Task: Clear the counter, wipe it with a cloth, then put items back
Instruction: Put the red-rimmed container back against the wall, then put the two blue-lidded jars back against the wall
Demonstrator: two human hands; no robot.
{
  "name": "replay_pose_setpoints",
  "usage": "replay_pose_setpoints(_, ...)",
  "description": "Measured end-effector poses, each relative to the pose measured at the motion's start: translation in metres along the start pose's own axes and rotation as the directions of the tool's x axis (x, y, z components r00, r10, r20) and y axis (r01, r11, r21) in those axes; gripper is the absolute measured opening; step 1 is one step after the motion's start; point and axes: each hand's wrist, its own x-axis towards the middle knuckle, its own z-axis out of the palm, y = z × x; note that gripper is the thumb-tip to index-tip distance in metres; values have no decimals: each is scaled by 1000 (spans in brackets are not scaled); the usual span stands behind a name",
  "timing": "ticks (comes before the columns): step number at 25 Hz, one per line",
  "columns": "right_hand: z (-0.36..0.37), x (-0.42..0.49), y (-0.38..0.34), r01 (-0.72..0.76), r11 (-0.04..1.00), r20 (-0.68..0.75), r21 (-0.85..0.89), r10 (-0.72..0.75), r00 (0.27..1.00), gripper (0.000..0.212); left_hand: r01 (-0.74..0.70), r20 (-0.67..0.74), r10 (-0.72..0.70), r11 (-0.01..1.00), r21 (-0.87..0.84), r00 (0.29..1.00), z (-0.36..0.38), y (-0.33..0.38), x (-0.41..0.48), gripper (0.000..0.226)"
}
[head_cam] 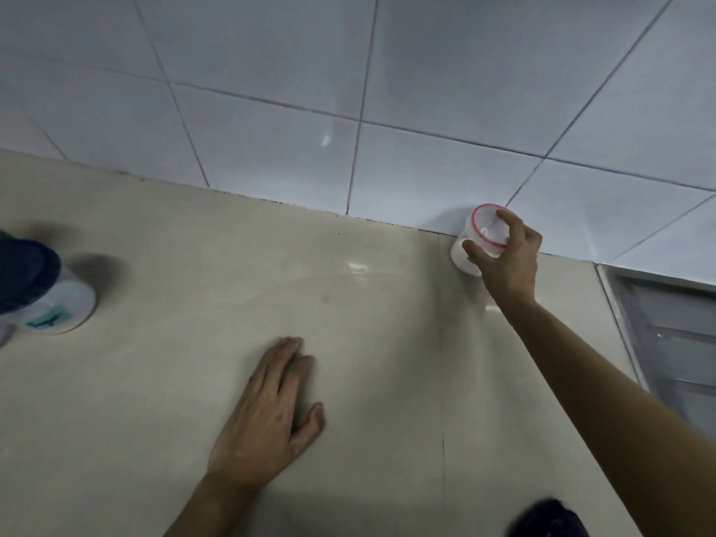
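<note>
At the back of the smooth, cream stone counter (pixel 193 304), where it meets the glossy white tiled wall (pixel 271 91) with its thin dark grout lines, my right hand (pixel 507 257) reaches out on a bare, outstretched arm. Its fingers (pixel 507 220) and thumb curl over the rim of a small, round, translucent white plastic cup with a thin red rim (pixel 484 230), gripping it from above; the cup stands on the counter right against the wall. My left hand (pixel 267 412) lies flat on the counter nearer to me, palm down, fingers straight and close together, thumb out to the side, holding nothing. At the far left edge a white cylindrical plastic tub with a teal printed label and a dark blue lid (pixel 50 296) stands on the counter, well apart from both hands and blurred. To the right of the counter's edge, a grey metal surface with a pale frame (pixel 674 343) shows. A faint dark seam runs across the stone between my arms
</note>
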Motion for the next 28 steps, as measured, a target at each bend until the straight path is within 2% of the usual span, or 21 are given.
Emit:
replay_pose_setpoints(3, 2, 0, -3, -21, 1000, 23, -17, 21, 1000, 73, -2, -20, 3, 1000, 12, 1000, 1, -2, 1, 57)
replay_pose_setpoints(5, -2, -12, -13, -13, 994, -50, -111, 7, 999, 79, -6, -34, 6, 1000, 21, 999, 1, -1, -1, 56)
replay_pose_setpoints(7, -2, -43, -32, 79, 981, -136, -178, -104, 985, 73, -19, -47, 19, 1000, 7, 999, 0, 1, -1, 52)
replay_pose_setpoints(8, 1, -65, -42, 168, 970, -109, -178, -189, 976, 64, -11, -58, 10, 1000, -17, 998, -2, 4, 0, 48)
replay_pose_setpoints(9, 9, -92, -55, 269, 949, -24, -164, -276, 961, 55, 22, -72, -26, 998, -55, 997, -6, 4, -2, 43)
replay_pose_setpoints(11, 28, -143, -82, 436, 896, 216, -77, -412, 885, 38, 109, -99, -126, 981, -163, 987, -21, -4, -11, 35)
replay_pose_setpoints(13, 48, -180, -113, 503, 863, 427, 35, -468, 773, 28, 162, -103, -189, 961, -224, 977, -45, -23, -29, 33)
replay_pose_setpoints(15, 74, -202, -149, 519, 849, 554, 101, -482, 679, 27, 183, -141, -212, 963, -200, 967, -78, -54, -50, 37)
replay_pose_setpoints(18, 116, -224, -206, 534, 829, 602, 163, -513, 612, 33, 267, -297, -277, 961, -73, 914, -138, -112, -72, 41)
replay_pose_setpoints(21, 161, -237, -271, 557, 805, 628, 203, -544, 557, 51, 404, -438, -357, 915, 14, 825, -190, -173, -81, 41)
replay_pose_setpoints(23, 190, -243, -310, 563, 801, 656, 204, -539, 528, 70, 498, -438, -436, 866, 33, 786, -211, -207, -84, 49)
replay_pose_setpoints(25, 216, -248, -337, 580, 801, 704, 148, -497, 508, 88, 581, -377, -521, 812, 57, 765, -222, -233, -82, 64)
replay_pose_setpoints(28, 249, -251, -363, 609, 790, 749, 71, -446, 491, 94, 620, -302, -564, 773, 132, 768, -224, -258, -76, 78)
